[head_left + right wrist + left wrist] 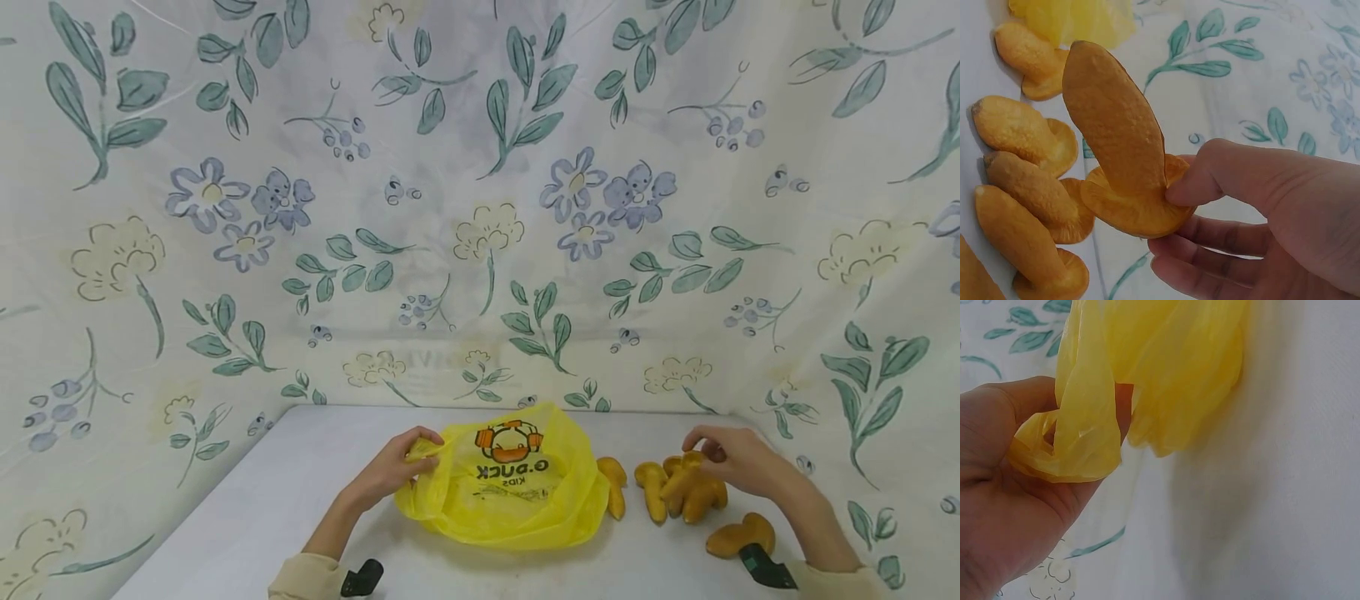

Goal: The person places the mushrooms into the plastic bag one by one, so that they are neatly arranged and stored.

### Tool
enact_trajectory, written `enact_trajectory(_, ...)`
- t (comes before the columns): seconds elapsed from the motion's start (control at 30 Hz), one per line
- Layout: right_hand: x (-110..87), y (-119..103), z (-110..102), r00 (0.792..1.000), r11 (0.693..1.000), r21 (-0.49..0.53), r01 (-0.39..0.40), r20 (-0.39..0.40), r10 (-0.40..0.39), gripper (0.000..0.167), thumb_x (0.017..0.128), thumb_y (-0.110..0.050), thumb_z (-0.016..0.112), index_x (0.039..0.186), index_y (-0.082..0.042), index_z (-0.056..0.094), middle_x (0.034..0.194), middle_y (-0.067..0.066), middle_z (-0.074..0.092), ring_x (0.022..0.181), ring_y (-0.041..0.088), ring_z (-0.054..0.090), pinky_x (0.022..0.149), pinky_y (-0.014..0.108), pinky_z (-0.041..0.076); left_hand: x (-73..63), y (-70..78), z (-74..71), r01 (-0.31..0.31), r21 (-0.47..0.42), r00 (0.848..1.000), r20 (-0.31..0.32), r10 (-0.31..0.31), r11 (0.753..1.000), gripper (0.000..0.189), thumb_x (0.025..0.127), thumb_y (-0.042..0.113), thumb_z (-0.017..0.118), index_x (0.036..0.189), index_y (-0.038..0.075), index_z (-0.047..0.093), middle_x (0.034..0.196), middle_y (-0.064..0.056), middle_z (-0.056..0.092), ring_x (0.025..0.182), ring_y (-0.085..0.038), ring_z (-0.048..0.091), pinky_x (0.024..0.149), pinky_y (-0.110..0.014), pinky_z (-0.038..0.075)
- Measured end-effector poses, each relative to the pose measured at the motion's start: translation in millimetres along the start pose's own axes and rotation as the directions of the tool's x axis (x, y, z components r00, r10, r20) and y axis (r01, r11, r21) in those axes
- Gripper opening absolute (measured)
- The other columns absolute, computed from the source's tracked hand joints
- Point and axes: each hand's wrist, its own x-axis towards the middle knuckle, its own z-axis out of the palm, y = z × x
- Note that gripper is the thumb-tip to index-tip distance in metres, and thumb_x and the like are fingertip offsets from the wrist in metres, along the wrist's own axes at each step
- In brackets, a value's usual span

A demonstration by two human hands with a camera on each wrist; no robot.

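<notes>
A yellow plastic bag with a duck print lies on the table, its lettering mirrored. At its left edge my left hand holds the handle; in the left wrist view the yellow film loops across the fingers. My right hand pinches a brown-yellow mushroom by its cap, between thumb and fingers, with the stem pointing away from the hand. Below it several similar mushrooms lie close together on the table.
One mushroom lies against the bag's right side, and another lies between it and the cluster. Near the right forearm is a further mushroom. A flower-patterned cloth hangs behind the white table.
</notes>
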Motion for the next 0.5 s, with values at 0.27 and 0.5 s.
enact_trajectory(0.27,3.8,-8.3,5.2,1.0,1.0,0.011,0.006,0.007,-0.006,0.022,0.085,-0.004,0.064,0.106,-0.01,0.065,0.092,0.002,0.067,0.079,0.016,0.056,0.071,0.031,0.051,-0.1,3.2,-1.8,0.015,0.008,1.0,-0.007,-0.015,1.0,0.028,0.094,0.018,0.065,0.12,0.012,0.057,0.126,-0.013,0.057,0.092,-0.021,0.053,0.066,-0.031,0.048)
enact_trajectory(0.5,6.5,-15.4,9.9,0.998,0.999,0.019,-0.033,0.045,0.032,0.021,0.085,-0.006,0.065,0.105,-0.012,0.066,0.09,0.001,0.066,0.076,0.015,0.055,0.07,0.029,0.051,0.6,2.2,-1.1,0.013,0.013,1.0,-0.002,-0.013,1.0,0.029,0.094,0.018,0.064,0.121,0.011,0.057,0.127,-0.013,0.057,0.093,-0.021,0.052,0.066,-0.031,0.048)
